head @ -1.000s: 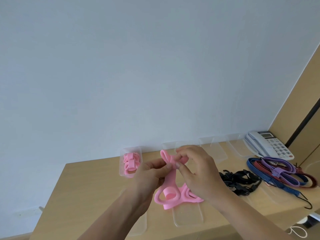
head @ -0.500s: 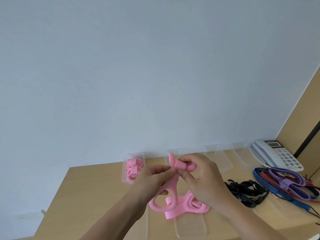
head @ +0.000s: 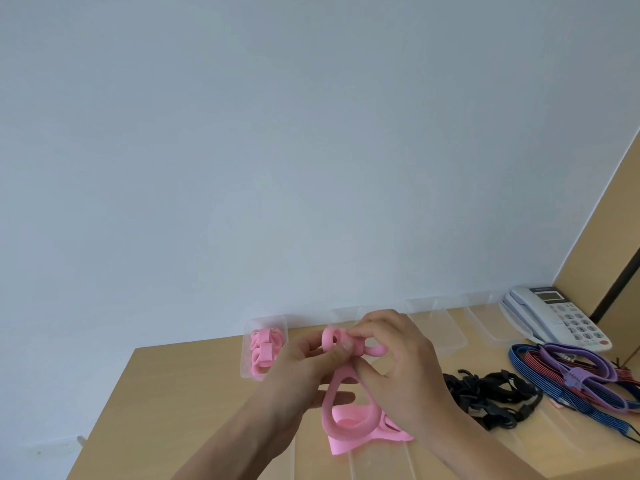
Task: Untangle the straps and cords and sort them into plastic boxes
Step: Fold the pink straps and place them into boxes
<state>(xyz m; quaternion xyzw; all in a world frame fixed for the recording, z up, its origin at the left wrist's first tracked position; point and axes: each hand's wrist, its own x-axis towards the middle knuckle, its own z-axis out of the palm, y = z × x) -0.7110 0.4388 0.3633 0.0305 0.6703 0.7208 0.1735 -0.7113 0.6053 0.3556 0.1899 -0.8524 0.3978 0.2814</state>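
- The pink strap (head: 348,426) is held up just above the surface (head: 173,393). Its top end is curled into small loops and its big lower loop droops onto the wood.
- It looks light, soft and floppy, a flat fuzzy band that should not slip or break. I would hold the flat band right beside a crossing, not the loose loop.
- The left grip (head: 304,368) pinches the curled end with thumb and fingertips.
- The right grip (head: 405,372) is curled over the same end from three o'clock, pinching it too.
- At ten o'clock from the strap, a plastic box (head: 246,358) already holds rolled pink straps.
- At three o'clock lie tangled black cords (head: 491,400), with a striped cord bundle (head: 571,379) beyond them, all unsorted.
- At one o'clock, clear boxes (head: 440,327) line the wall.
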